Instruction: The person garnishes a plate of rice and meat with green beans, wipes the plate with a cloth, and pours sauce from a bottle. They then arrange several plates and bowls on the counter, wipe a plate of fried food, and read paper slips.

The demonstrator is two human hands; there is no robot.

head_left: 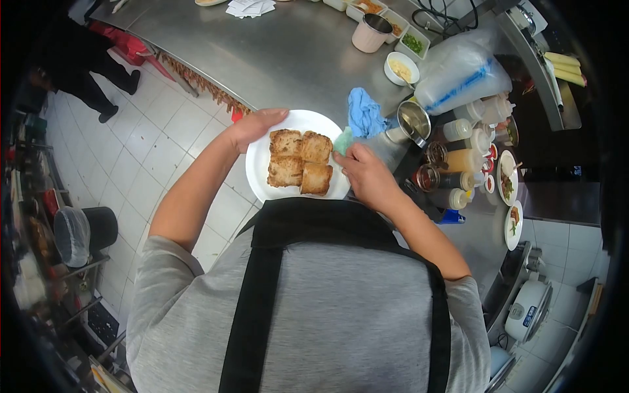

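While gripping the white plate (309,120) by its rim in the left hand (253,129), keep the green cloth (343,141) pinched in the right hand (368,175) off the toast (300,161).

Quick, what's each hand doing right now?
Left hand: closed, gripping the rim of the plate that holds the toast.
Right hand: closed, pinching a green cloth at the plate's edge.
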